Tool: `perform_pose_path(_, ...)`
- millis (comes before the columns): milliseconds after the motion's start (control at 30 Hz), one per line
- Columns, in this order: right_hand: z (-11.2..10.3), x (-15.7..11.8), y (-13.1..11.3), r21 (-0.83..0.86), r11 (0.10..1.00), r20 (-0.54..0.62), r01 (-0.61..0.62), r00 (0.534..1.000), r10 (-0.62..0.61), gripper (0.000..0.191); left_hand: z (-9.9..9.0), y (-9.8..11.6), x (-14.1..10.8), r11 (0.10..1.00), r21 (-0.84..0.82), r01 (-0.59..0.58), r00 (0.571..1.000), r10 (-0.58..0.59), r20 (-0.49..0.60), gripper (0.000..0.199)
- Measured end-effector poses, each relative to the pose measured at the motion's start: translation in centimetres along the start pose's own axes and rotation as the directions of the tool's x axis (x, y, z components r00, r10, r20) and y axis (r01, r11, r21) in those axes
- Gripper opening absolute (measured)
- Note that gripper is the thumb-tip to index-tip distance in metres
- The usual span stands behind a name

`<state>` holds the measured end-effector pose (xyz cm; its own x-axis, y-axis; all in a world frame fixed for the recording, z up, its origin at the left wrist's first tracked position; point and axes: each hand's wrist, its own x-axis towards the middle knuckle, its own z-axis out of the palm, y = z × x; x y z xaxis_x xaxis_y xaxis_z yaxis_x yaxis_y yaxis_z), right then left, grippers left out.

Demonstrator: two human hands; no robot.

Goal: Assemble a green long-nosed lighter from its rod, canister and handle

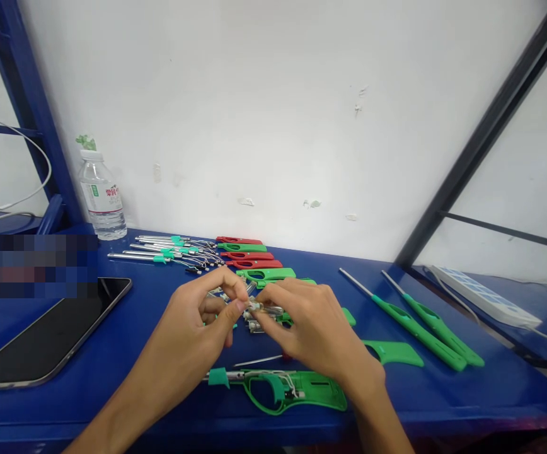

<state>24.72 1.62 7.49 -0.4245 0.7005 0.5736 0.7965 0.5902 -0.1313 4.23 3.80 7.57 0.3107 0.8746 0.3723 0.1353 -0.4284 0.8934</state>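
Thumb and fingertips of my left hand (pixel 200 321) pinch one end of a small whitish and silver lighter part (pixel 254 306). From the other side my right hand (pixel 309 321) grips the same part, its far end partly hidden by the fingers. Just beneath both hands lie several similar silvery parts (pixel 256 326). Nearer the front edge, an open green lighter shell (pixel 323 384) holds a teal trigger (pixel 278 389), white wires and a metal tube. A thin screwdriver (pixel 258 361) lies behind it, mostly covered by my right hand.
Red and green lighter shells (pixel 249 256) and metal tubes with wires (pixel 136 256) lie at the back. Two assembled green lighters (pixel 425 331) and a green shell half (pixel 394 353) are on the right. A phone (pixel 51 334), water bottle (pixel 103 202) and power strip (pixel 486 296) flank the blue table (pixel 160 410).
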Motion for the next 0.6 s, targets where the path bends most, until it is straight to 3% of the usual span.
perform_pose_path(167,-0.4,0.0,0.1,0.030,0.997,-0.033,-0.071,0.997,0.072,0.003,-0.2,0.0,0.2,0.998,0.023,-0.059,0.997,0.061,-0.053,0.017)
perform_pose_path(300,-1.6,-0.4,0.6,0.104,0.987,0.001,-0.125,0.992,0.126,0.011,-0.5,-0.3,-0.1,0.985,0.133,-0.106,0.991,0.115,-0.064,0.015)
perform_pose_path(367,-2.4,-0.9,0.8,0.141,0.980,0.015,-0.142,0.990,0.141,0.012,-0.7,-0.6,-0.5,0.957,0.251,-0.143,0.990,0.143,0.018,0.016)
perform_pose_path(467,-4.0,-1.6,1.0,0.161,0.965,0.025,-0.207,0.978,0.205,0.010,-0.7,-1.3,-1.2,0.872,0.443,-0.207,0.960,0.094,0.264,0.017)
perform_pose_path(533,-4.9,-2.1,1.1,0.164,0.949,0.126,-0.269,0.960,0.250,0.011,-0.4,-1.8,-1.6,0.810,0.535,-0.240,0.908,-0.009,0.419,0.017)
perform_pose_path(600,-5.7,-2.6,1.1,0.163,0.936,0.285,-0.312,0.923,0.258,0.009,0.1,-2.3,-1.8,0.770,0.583,-0.259,0.865,-0.083,0.495,0.018)
